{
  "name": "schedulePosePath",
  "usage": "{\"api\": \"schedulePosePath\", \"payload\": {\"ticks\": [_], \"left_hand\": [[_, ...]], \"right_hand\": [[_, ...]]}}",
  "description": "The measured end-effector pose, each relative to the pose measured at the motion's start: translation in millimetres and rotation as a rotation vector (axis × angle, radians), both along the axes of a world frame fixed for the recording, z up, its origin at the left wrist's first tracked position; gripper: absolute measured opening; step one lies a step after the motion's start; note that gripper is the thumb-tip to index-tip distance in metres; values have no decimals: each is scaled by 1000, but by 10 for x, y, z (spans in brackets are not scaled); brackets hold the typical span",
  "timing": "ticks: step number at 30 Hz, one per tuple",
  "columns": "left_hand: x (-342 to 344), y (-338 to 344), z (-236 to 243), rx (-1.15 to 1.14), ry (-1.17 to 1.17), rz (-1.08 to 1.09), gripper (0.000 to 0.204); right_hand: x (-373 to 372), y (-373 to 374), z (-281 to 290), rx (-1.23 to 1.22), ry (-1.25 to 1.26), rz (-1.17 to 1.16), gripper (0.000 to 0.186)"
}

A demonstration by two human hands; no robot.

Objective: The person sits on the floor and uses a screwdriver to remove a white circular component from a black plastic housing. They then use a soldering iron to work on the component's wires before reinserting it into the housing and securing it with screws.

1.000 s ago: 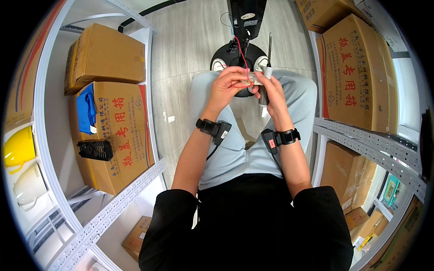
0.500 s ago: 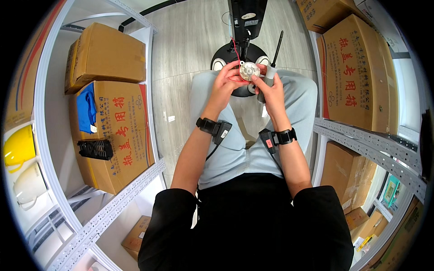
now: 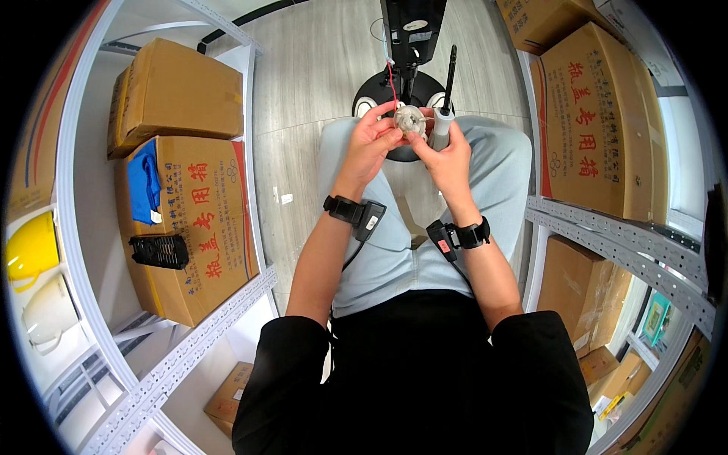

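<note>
My left hand is closed round the left side of a small round, whitish clear part, with a red wire running up from it. My right hand grips a grey-handled tool whose long black shaft points upward, and its thumb rests at the lower edge of the round part. Beyond my hands stands a black upright device on a round black base. Small details of the round part are too small to make out.
Shelving with cardboard boxes flanks me on both sides. A blue cloth and a black plastic piece lie on a left box. Yellow and white mugs sit far left. My legs are below my hands.
The round part was turned face up, then shifted slightly left and tilted. The tool moved upward, then swung left to stand more upright. Both hands shifted slightly; my left fingers now curl closer round the part.
</note>
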State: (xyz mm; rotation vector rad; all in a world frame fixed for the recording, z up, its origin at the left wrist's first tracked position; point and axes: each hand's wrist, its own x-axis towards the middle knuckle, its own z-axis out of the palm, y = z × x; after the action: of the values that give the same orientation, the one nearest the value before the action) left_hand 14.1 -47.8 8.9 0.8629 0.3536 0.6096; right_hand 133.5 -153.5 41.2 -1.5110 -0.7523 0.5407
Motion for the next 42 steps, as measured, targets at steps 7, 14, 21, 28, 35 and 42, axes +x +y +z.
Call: {"api": "schedulePosePath", "payload": {"ticks": [7, 14, 21, 28, 35, 42], "left_hand": [[-40, 24, 27, -3, -52, -48, 60], [-65, 47, -85, -16, -107, -61, 61], [-60, 50, -80, -10, -119, -55, 64], [-66, 34, -20, -45, -170, -75, 69], [-58, 43, -7, -71, -109, -80, 63], [-22, 43, 51, -188, -73, 37, 45]], "right_hand": [[-64, -30, 192, 13, -180, -21, 36], [-120, -58, 272, 27, -237, -20, 36], [-100, -50, 245, 64, -254, -15, 34], [-97, -72, 217, 55, -312, 2, 34], [-69, -59, 159, 42, -327, 2, 41], [4, -69, 78, 56, -18, 10, 37]]}}
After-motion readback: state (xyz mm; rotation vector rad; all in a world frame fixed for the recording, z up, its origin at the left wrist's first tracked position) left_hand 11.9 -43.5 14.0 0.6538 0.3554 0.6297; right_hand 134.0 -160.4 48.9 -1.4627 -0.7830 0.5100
